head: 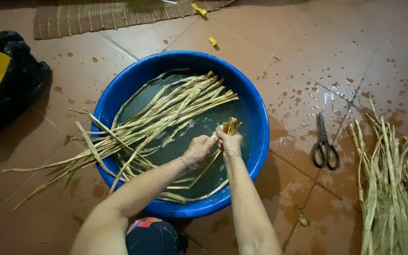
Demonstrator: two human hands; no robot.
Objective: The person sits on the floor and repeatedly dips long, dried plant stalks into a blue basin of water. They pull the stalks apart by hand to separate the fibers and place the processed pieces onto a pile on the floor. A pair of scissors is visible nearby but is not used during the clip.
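A round blue basin of murky water sits on the wet tiled floor. Several long pale dried leaf strips lie soaking in it, their ends hanging over the left rim. My left hand, with a thin bracelet at the wrist, and my right hand are close together over the water at the basin's middle right. Both grip one small bundle of strips, whose cut ends stick up just above my right hand.
Black-handled scissors lie on the tiles right of the basin. A pile of dry strips fills the right edge. A black bag with a yellow package sits far left, a woven mat at the top.
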